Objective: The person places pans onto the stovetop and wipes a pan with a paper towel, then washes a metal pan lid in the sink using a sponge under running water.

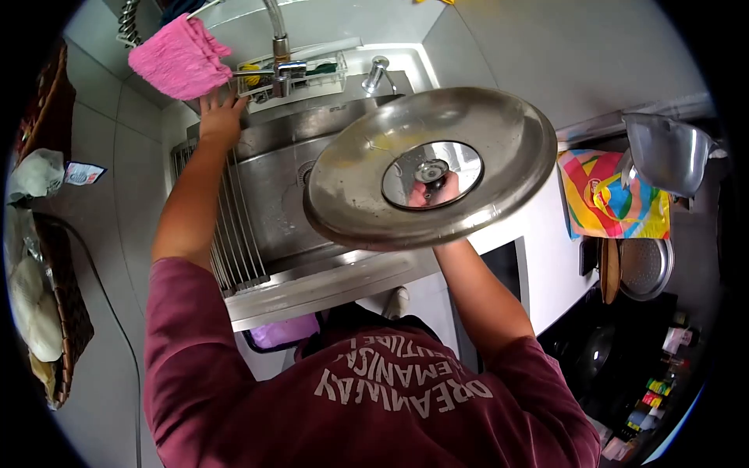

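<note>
My right hand (446, 192) grips a large metal pot lid (499, 144) from underneath. Through the lid's round glass window I see the fingers at the knob (431, 171). The lid is tilted over the right part of the steel sink (273, 191), its inner side facing up, with water drops and faint yellowish stains on it. At the back left corner of the sink, my left hand (220, 123) reaches out with fingers spread, just below a hanging pink cloth (181, 58). Whether its fingertips touch anything is hard to see.
A roll-up drying rack (226, 226) covers the sink's left side. Behind stand the faucet (281, 66), a wire caddy (328, 74) and a soap dispenser (378, 74). On the right are a colourful bag (616, 195), a metal bowl (667, 152) and a stove (601, 343). Woven baskets (74, 327) line the left.
</note>
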A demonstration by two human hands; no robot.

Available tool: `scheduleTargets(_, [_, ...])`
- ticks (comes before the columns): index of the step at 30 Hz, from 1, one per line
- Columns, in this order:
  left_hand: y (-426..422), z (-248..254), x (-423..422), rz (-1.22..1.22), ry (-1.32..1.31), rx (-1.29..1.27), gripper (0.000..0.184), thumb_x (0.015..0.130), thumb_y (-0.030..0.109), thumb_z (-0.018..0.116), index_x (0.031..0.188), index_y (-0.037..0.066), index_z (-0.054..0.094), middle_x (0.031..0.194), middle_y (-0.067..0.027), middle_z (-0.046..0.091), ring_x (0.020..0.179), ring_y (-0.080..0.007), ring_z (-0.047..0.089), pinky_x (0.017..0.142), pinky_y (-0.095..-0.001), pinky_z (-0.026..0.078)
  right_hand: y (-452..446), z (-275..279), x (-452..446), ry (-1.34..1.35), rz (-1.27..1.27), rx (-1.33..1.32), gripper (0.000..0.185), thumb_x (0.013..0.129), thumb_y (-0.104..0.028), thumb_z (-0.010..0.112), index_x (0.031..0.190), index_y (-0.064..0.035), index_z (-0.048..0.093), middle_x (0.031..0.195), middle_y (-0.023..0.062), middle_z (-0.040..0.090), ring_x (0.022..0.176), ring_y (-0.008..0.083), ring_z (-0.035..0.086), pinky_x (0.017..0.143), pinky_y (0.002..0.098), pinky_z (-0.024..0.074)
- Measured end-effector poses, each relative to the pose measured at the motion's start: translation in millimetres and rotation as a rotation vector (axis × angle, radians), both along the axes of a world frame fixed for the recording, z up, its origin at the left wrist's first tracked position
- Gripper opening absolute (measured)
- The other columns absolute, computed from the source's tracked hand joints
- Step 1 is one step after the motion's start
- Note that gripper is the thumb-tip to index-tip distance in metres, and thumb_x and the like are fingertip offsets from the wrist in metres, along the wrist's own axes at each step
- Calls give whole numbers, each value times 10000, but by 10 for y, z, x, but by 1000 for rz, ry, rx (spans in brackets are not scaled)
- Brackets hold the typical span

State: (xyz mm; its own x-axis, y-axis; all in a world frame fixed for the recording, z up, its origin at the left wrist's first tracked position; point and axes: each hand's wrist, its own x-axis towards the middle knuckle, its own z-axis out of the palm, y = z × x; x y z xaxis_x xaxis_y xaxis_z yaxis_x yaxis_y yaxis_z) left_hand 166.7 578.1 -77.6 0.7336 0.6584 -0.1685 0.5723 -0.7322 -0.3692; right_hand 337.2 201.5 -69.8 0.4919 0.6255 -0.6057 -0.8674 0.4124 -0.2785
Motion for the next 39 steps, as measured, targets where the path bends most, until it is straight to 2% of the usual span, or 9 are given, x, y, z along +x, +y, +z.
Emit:
scheduleTargets(6, [-599,168,-166,-11,-282,-13,504,822,264,583,1311,177,492,1452,-73,359,1347,-339,283,1098,-538,164,-82,-85,-124,-328,40,-330,269,952,-315,343,848,-92,451,597,24,428,421,111,368,354,240,270])
scheduleTargets(9, [-1422,409,-284,76,-1038,-711,330,894,274,535,1169,108,610,1213,-112,588,1197,-298,494,1056,-430,304,-103,236,-255,-429,61,-348,227,982,-288,352,921,-89,444,604,44,444,410,117,365,355,246,272])
scheduleTargets(13, [-2606,592,-527,-222,-1580,-792,492,985,391,328,1113,10,612,1172,-147,599,1175,-301,505,1035,-393,321,-136,-379,-77,-283,-195,-32,238,971,-262,375,872,-84,497,828,81,533,631,161,511,475,259,420])
scheduleTargets(18, [-3771,784,-613,-253,-1613,-619,675,922,579,329,1140,-10,576,1159,-149,590,1167,-306,487,999,-396,356,-564,100,-309,-602,113,-241,180,942,-260,366,926,-111,467,700,42,493,531,136,450,400,267,330])
scheduleTargets(22, [-4045,946,-679,-392,-1577,-383,214,869,190,598,1011,35,638,920,-125,637,954,-238,594,726,-317,485,-817,395,-416,-525,-78,162,161,919,-219,355,863,-119,467,620,37,451,453,130,377,372,274,281])
scheduleTargets(26, [-4258,809,-613,129,-1589,-585,207,879,204,635,881,-3,632,698,-100,610,661,-125,566,635,-283,451,-1038,382,-241,-827,209,-447,218,934,-239,337,853,-77,458,553,48,416,410,131,369,335,273,271])
scheduleTargets(30, [-4615,1968,-757,-596,-1539,9,116,678,-60,574,762,19,586,682,-108,550,638,-294,535,558,-338,429,-1211,1138,-508,-710,33,203,183,956,-249,372,939,-90,461,655,56,478,479,134,433,392,260,337])
scheduleTargets(36, [-4753,1612,-749,-116,-1576,-156,168,815,127,658,725,26,558,625,-128,503,547,-325,506,523,-377,417,-1366,642,-600,-808,285,-272,287,932,-278,298,827,-82,480,557,64,458,431,142,429,359,264,322])
scheduleTargets(39, [-4762,1675,-920,-422,-1448,-129,122,713,35,667,681,29,550,611,-129,504,531,-307,508,495,-352,403,-1519,756,-603,-729,153,-11,232,956,-285,310,901,-92,427,572,53,448,409,132,407,352,282,343])
